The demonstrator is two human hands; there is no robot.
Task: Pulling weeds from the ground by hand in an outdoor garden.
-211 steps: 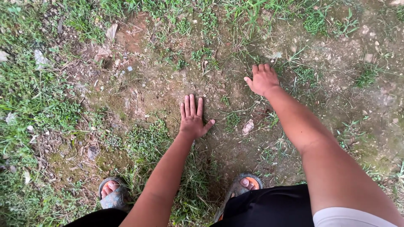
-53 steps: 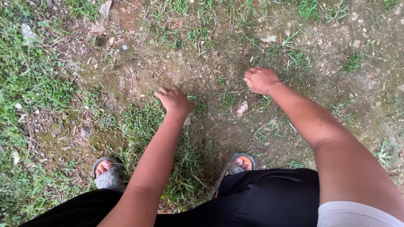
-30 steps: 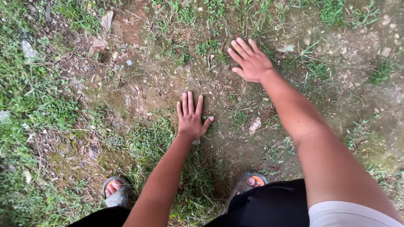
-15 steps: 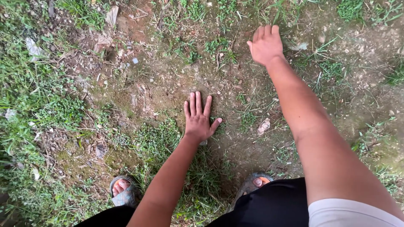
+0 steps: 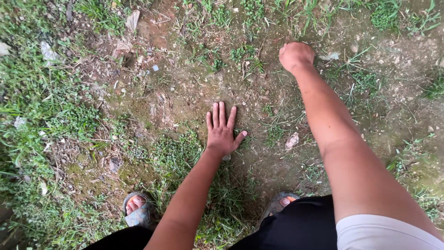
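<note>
Nearest the camera: black shorts (image 5: 300, 227) and two sandalled feet, left sandal (image 5: 137, 212) and right sandal (image 5: 277, 203), planted on a grass tuft (image 5: 217, 203); person bent well forward, both arms reaching down and away; left hand (image 5: 223, 132) lies flat, palm down, fingers straight and close together, thumb splayed to the right, on the bare dirt patch (image 5: 185, 99) just past the near grass; released, grasping nothing, arm near straight so it reads as a prop carrying weight; pale flat stone (image 5: 291, 140) lies on the dirt between the two arms, touching neither hand; farther out, right arm fully extended, right hand (image 5: 296, 55) curled into a fist, knuckles up, down at the sparse grass blades (image 5: 342, 62) at the far side of the dirt; fist is clenched, but cannot tell whether it holds blades, roots or nothing, the fingers hide it; judgement: looks like hand weeding, the thing being worked is the low grass at the right fist; to do it well, grip low at the base of the stems, pull slow and straight up so roots come with it, keep the left palm planted for balance, wrist in line with forearm; beyond that, dry leaf scraps (image 5: 132, 21) at the far left edge of the ground.
</note>
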